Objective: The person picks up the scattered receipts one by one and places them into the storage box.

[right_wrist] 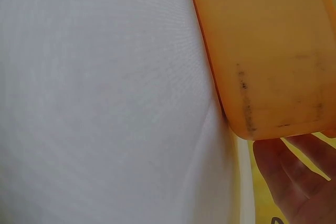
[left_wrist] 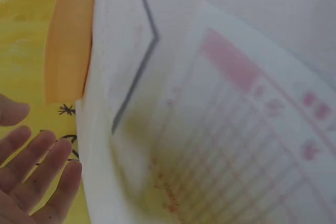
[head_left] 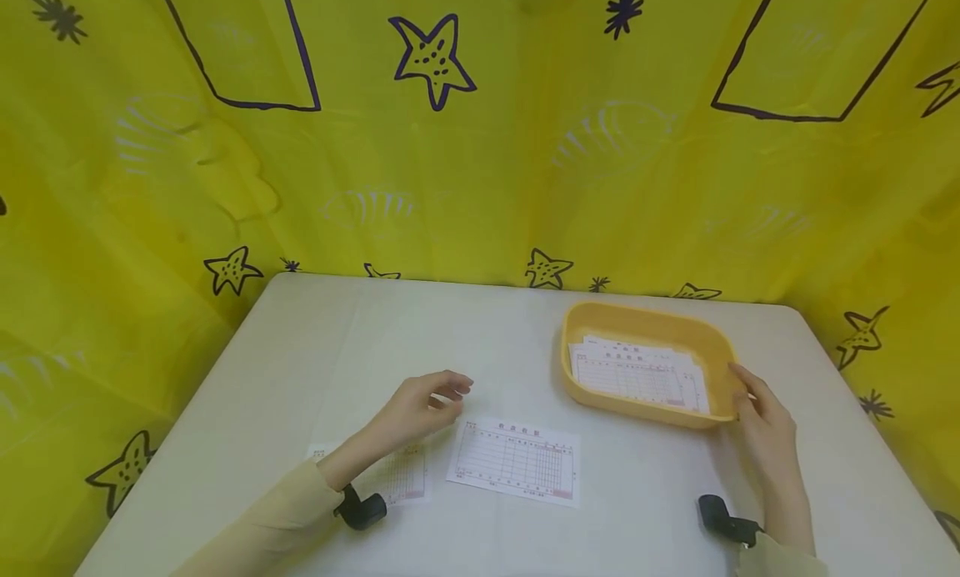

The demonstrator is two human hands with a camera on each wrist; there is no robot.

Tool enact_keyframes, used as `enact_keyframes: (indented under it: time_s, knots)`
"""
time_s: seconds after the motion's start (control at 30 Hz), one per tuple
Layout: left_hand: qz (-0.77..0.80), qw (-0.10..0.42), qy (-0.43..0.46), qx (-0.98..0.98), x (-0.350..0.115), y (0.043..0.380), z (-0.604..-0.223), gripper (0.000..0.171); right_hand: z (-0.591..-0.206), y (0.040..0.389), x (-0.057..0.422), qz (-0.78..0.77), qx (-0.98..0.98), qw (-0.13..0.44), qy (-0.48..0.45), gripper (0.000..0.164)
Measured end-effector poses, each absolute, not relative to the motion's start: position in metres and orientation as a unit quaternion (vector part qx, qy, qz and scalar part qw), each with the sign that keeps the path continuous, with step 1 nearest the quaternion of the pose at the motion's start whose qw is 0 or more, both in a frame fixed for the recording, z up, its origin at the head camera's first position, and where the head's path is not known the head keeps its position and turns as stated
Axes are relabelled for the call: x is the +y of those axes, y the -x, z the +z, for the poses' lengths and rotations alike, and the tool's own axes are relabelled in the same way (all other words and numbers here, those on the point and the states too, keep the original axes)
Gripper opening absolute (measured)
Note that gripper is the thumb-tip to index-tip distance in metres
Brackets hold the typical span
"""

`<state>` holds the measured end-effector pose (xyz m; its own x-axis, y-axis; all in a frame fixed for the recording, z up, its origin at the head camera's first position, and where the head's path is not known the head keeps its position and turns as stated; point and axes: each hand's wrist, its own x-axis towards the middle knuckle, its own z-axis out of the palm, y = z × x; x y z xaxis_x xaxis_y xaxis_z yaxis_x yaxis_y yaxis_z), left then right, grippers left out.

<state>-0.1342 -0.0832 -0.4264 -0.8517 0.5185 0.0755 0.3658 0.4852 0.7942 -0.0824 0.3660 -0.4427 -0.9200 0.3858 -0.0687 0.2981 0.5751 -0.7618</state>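
Note:
My right hand (head_left: pixel 768 435) holds the right end of a shallow orange plastic basin (head_left: pixel 645 404), fingers at the rim. In the right wrist view its fingers (right_wrist: pixel 270 163) meet the basin's end wall (right_wrist: pixel 278 61). Several printed receipt slips (head_left: pixel 622 377) lie overlapping inside the basin. My left hand (head_left: pixel 427 402) hovers above the table, loosely bent and holding nothing. Just right of it, a single receipt slip (head_left: pixel 517 464) lies flat. Another slip (head_left: pixel 397 473) is partly hidden under the left forearm. In the left wrist view the fingers (left_wrist: pixel 50 166) are spread apart.
A white-covered table (head_left: pixel 420 327) carries everything, with the basin toward its back right. Behind it hangs a yellow curtain (head_left: pixel 480 160) with dark starfish drawings. Black wrist cameras (head_left: pixel 363 510) are strapped on both wrists.

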Motion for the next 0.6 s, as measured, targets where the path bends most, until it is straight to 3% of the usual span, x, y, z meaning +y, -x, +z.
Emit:
enact_keyframes:
  time_s: [0.3, 0.6]
  knots:
    - [0.37, 0.133, -0.27, 0.879, -0.082, 0.12, -0.442, 0.045, -0.442, 0.081, 0.365, 0.42, -0.886, 0.052, 0.188, 0.051]
    - [0.287, 0.119, -0.327, 0.892, -0.081, 0.119, -0.447, 0.057, -0.442, 0.08, 0.365, 0.421, -0.886, 0.05, 0.187, 0.051]
